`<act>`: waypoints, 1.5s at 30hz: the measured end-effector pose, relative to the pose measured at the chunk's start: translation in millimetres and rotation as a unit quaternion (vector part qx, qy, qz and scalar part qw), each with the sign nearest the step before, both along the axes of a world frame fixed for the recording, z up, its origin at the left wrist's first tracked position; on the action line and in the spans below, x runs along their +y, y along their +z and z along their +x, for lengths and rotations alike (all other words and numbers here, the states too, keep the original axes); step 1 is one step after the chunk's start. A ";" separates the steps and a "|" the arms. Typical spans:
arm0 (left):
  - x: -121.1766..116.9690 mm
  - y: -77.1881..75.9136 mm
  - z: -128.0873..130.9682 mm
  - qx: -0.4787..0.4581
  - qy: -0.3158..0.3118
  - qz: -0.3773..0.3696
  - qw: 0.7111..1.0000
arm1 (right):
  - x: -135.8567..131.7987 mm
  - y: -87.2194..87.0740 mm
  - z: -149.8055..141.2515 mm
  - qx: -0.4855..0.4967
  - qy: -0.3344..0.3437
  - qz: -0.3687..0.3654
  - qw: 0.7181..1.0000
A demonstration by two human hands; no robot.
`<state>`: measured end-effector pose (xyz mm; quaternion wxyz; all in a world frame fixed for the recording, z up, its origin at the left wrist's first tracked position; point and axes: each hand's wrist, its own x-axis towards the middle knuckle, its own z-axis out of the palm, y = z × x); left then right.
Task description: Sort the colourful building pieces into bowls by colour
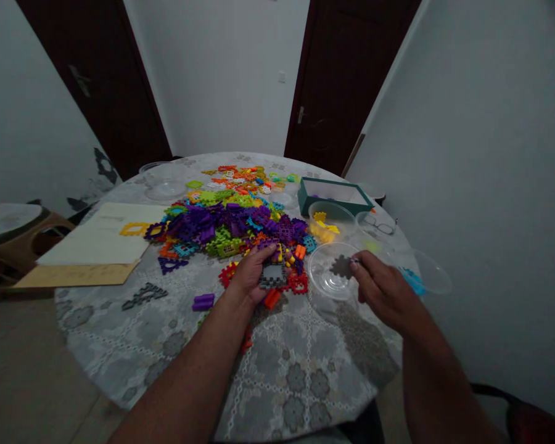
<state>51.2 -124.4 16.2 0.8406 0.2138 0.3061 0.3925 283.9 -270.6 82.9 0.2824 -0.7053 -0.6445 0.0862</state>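
My left hand (pixel 250 271) is closed around a grey toothed plastic building piece (pixel 274 275) at the front edge of a heap of colourful building pieces (pixel 231 222). Small yellow and purple bits show by its fingertips. To the right, my right hand (pixel 382 287) pinches a flat grey notched building piece (pixel 341 266) above a round clear plastic lid (pixel 326 287). Red pieces (pixel 298 283) and an orange piece (pixel 272 300) lie beside my left hand. A purple piece (pixel 203 302) and a grey triangular piece (pixel 145 296) rest on the tablecloth to its left.
A clear tub with yellow pieces (pixel 324 231) stands by a green box (pixel 335 194). Glasses (pixel 383 228) and another clear container with blue pieces (pixel 412 280) sit near the right edge. At left lies a cream folder (pixel 102 234); orange pieces (pixel 235 179) spread farther back.
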 end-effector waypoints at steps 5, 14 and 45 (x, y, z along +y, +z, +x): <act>-1.7 3.8 -0.9 0.013 -0.001 0.005 1.000 | -13.0 -35.0 -4.8 -0.068 -0.017 0.033 0.997; -0.4 -0.9 0.5 -0.012 0.005 0.010 1.000 | 25.5 -39.2 -7.3 -0.101 0.037 0.110 0.988; -0.5 2.8 -0.2 0.013 0.023 0.009 1.000 | -25.1 -52.6 -33.8 -0.227 0.050 0.078 0.969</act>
